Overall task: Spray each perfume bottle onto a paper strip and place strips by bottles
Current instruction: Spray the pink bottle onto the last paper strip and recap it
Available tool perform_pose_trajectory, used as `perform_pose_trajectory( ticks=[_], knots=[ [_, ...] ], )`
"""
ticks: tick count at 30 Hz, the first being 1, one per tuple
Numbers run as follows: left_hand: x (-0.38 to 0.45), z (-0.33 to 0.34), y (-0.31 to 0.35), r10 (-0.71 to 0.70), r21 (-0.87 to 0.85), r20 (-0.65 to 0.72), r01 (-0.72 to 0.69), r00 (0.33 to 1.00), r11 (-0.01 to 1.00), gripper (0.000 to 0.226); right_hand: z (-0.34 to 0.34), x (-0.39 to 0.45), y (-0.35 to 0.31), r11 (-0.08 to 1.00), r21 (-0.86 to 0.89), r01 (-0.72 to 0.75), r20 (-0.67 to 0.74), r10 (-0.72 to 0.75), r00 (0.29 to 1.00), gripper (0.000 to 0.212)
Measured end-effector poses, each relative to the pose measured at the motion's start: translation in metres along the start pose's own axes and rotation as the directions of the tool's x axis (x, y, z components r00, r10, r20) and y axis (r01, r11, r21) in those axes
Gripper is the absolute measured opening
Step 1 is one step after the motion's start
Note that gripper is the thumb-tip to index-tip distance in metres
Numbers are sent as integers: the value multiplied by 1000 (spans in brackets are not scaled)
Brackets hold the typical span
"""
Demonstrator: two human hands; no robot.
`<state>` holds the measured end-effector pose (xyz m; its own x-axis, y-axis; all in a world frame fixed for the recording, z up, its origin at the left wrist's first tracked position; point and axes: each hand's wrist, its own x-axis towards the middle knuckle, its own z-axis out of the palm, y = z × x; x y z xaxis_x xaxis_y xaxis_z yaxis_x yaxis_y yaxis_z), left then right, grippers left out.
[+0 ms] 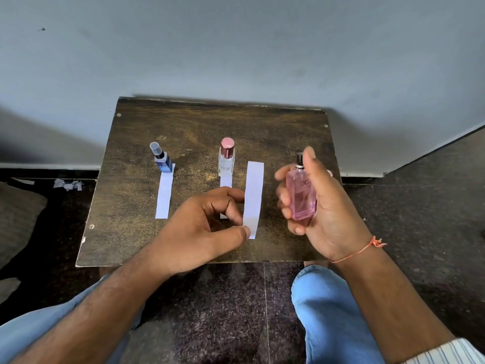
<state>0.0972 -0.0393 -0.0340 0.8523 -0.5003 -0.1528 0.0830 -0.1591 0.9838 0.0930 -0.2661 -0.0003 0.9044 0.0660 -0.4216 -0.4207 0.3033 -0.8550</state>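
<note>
Along the bottom of the frame two knees in light blue trousers (330, 316) flank a strip of dark speckled floor (223, 311), and both forearms reach up from there toward the small dark wooden table (183, 122) at the centre.

Left of centre, the left hand (207, 224) pinches the lower end of a white paper strip (253, 198) between thumb and curled fingers; the strip rises upright, its top near the middle of the frame. Just to its right, the right hand (322, 206) is wrapped round a pink bottle (301, 198), a flat rectangular glass one with pink liquid filling most of it and dark letters on its face. The forefinger lies over the black spray head at the top. A thin orange thread (359, 252) circles that wrist. The two hands are apart, the strip standing between them.

Farther up on the tabletop, a second strip (164, 197) lies flat at centre left, its far end touching the base of a blue bottle (164, 164) with a clear cap and blue liquid inside. A third strip (225, 182), partly hidden by the left hand, runs up to a clear bottle (226, 164) with a rose-coloured cap; its contents look colourless, and the level cannot be told.

Beyond the table stands a pale grey wall (236, 48). Scraps of torn paper (67, 184) lie on the floor at the left edge.
</note>
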Motion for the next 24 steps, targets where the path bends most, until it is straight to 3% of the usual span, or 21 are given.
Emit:
perform_pose_trajectory(
  ticks=[3,10,17,24],
  knots=[
    [1,2,-3,17,100,-22,-15,1000,995,16,7,-1,2,984,-176,40,-110,-60,992,69],
    [1,4,-3,29,254,-33,-19,999,967,26,4,-1,7,796,-587,144,-202,-317,926,59],
    [2,6,-1,29,265,-47,-15,998,964,25,1,-4,7,687,-705,175,-140,-376,916,46],
    [-1,6,0,5,247,-66,12,998,969,25,1,-4,7,708,-674,211,-112,-380,918,48]
  ],
)
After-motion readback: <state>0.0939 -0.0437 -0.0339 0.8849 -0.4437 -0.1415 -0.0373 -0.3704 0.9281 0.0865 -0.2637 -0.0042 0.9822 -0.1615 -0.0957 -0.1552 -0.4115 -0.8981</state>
